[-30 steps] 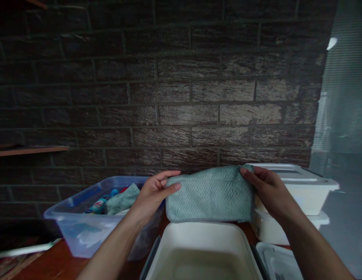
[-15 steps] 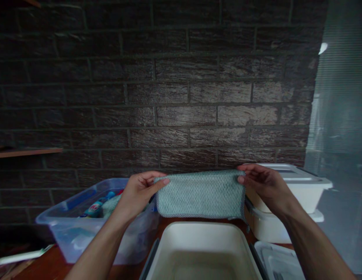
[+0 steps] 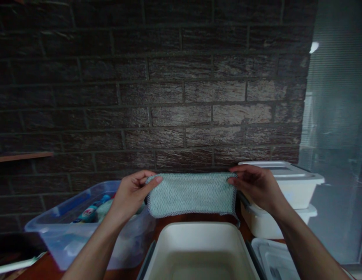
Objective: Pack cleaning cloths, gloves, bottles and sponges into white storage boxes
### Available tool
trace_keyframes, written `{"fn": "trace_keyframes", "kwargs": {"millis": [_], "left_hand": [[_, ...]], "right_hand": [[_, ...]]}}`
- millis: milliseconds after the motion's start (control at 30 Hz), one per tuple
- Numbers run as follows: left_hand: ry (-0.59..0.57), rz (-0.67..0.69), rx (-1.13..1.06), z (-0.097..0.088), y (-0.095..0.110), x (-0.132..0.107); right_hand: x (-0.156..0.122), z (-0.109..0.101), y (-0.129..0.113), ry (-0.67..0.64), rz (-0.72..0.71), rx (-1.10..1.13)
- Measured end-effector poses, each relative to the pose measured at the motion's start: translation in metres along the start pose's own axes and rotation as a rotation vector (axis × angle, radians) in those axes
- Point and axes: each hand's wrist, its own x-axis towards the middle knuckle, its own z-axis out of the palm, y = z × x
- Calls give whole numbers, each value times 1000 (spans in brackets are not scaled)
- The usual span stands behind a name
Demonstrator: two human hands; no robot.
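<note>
A folded pale green cloth (image 3: 192, 194) with a waffle texture hangs stretched between both hands in front of a dark brick wall. My left hand (image 3: 131, 192) pinches its upper left corner between thumb and fingers. My right hand (image 3: 255, 184) pinches the upper right corner the same way. The cloth hangs just above the far rim of an open white tub (image 3: 198, 233) that stands directly below it.
A clear plastic bin (image 3: 52, 229) at the left holds bottles and another green cloth. Two stacked white lidded boxes (image 3: 286, 194) stand at the right, with a further clear lid (image 3: 274, 260) below them. A frosted pane (image 3: 335, 136) fills the right side. A wooden shelf (image 3: 20, 156) juts out at the left.
The cloth has become shorter in height, folded over, and has shifted slightly left with both hands. Both hands keep their pinch on its upper corners.
</note>
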Motion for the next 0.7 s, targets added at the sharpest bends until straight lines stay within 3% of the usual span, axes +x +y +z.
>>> {"fn": "trace_keyframes", "kwargs": {"millis": [167, 400, 600, 700], "left_hand": [[3, -36, 22, -3, 2, 1], [-78, -77, 44, -9, 2, 0], [-103, -95, 75, -14, -4, 1], [-142, -91, 86, -17, -3, 1]], "right_hand": [[-1, -8, -2, 9, 79, 51], [-1, -14, -9, 41, -22, -89], [-2, -19, -8, -67, 26, -39], [-2, -21, -5, -70, 7, -122]]}}
